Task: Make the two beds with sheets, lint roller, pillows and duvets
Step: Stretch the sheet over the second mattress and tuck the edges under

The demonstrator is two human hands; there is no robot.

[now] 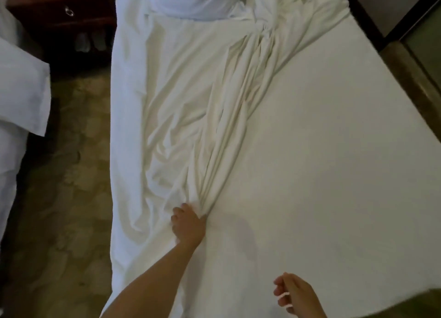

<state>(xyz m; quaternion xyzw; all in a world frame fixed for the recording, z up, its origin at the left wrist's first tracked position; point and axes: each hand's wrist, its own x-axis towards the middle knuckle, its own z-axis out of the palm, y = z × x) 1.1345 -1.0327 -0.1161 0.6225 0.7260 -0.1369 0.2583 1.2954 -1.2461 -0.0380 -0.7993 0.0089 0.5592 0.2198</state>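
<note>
A white sheet [191, 117] lies bunched in long folds down the middle of the bed [322, 150]; the bed's right half shows smooth white mattress cover. My left hand [187, 224] grips the gathered lower end of the sheet near the foot of the bed. My right hand [294, 294] hovers low at the bed's near edge with fingers loosely curled; something thin and white shows at its fingers, and I cannot tell what it is. A white pillow or folded bedding [191, 0] sits at the head of the bed.
A second bed with white bedding [19, 95] stands at the left across a patterned floor aisle [66, 186]. A dark red nightstand [62, 14] with a ring handle stands between the beds. A dark frame and wall [417, 55] run along the right.
</note>
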